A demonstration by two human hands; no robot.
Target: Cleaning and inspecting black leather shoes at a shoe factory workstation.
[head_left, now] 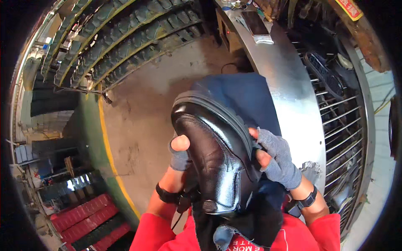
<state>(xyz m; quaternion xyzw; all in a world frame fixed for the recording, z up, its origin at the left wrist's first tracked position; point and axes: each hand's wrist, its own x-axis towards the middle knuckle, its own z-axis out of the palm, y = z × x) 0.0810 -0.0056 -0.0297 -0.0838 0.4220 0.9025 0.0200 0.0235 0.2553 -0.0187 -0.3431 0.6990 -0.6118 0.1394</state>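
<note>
On my right runs a shiny metal table (295,113), and near its far end a dark phone (254,23) lies on something pale and flat (264,39). Just beyond it, a rack of metal bars (367,113) carries a dark, sole-shaped piece (324,74). Ahead on my left, a tiered shelf (144,47) holds rows of dark, shoe-shaped pieces (144,16).

We list one shoe (205,144), glossy black with blue-white highlights; its sole (228,112), matte dark grey. Two gloves (277,155), mottled grey. Wrist straps (310,197), black. Sleeves (151,231), plain bright red. Cloth (247,94), plain navy. Desk (293,113), silver. We record the floor (142,117) as dusty brown, with a yellow stripe (109,155) beside a green band (93,142); ridged stack (86,213), red and black.
</note>
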